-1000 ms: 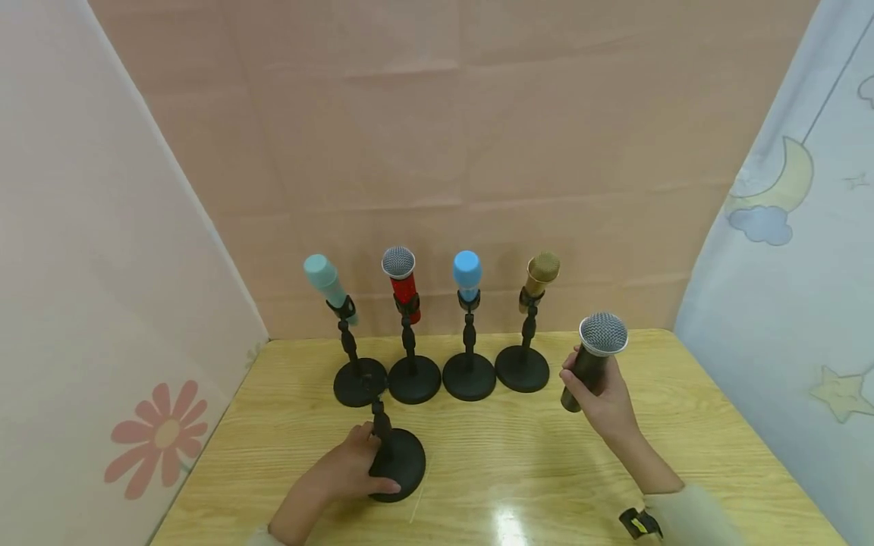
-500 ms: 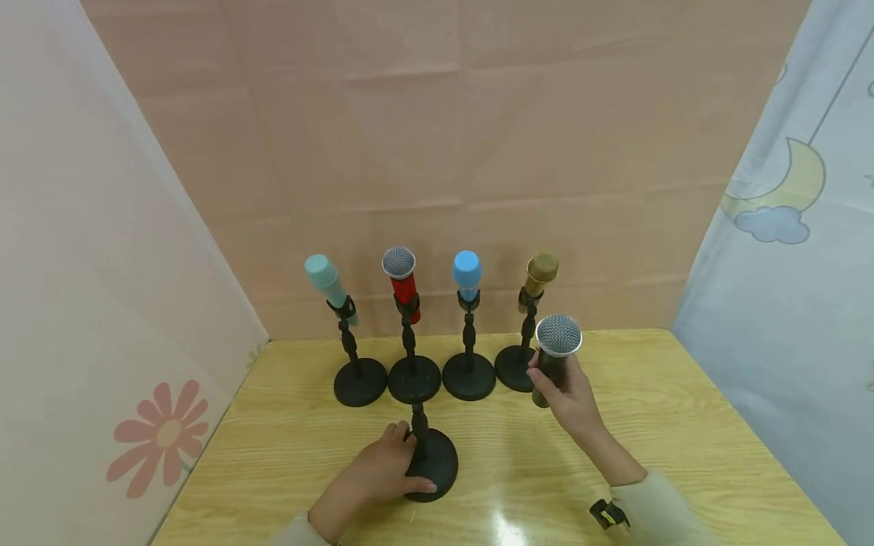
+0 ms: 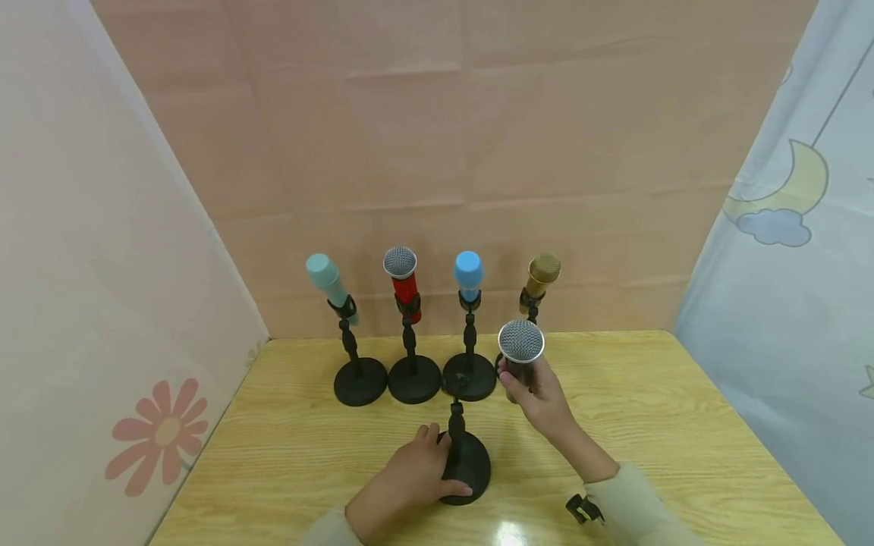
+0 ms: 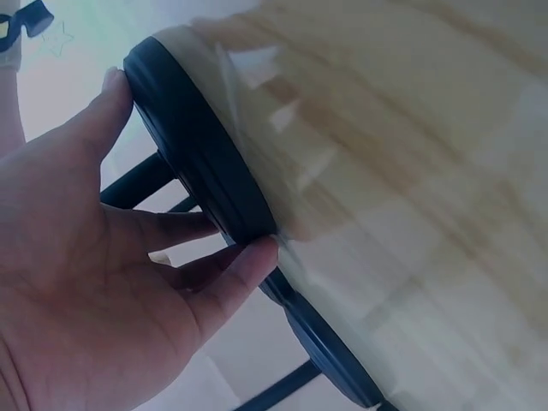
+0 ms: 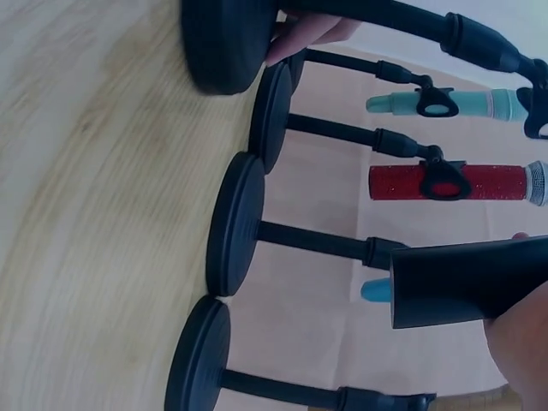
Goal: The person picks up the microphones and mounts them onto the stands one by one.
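Note:
My left hand (image 3: pixel 415 472) grips the round black base of an empty microphone stand (image 3: pixel 474 466) near the table's front. In the left wrist view, its thumb and fingers press opposite sides of that base (image 4: pixel 201 141). To the right and farther up, a black microphone (image 3: pixel 521 341) with a silver mesh head is held by my right hand (image 3: pixel 546 406), fingers wrapped round the handle. Its head points up, apart from the stand's clip. The handle's lower end (image 5: pixel 454 287) shows in the right wrist view; the mesh head is outside that view.
Behind stand several microphones in black stands, in a row: teal (image 3: pixel 326 277), red (image 3: pixel 405 287), blue (image 3: pixel 468 273) and gold (image 3: pixel 542 274). My right hand partly covers the gold one's stand. Cloth walls (image 3: pixel 437 152) enclose the wooden table (image 3: pixel 273 455).
My left hand has slid the empty stand to the right. Meanwhile the right hand has carried the black microphone leftward, so the two are now closer together.

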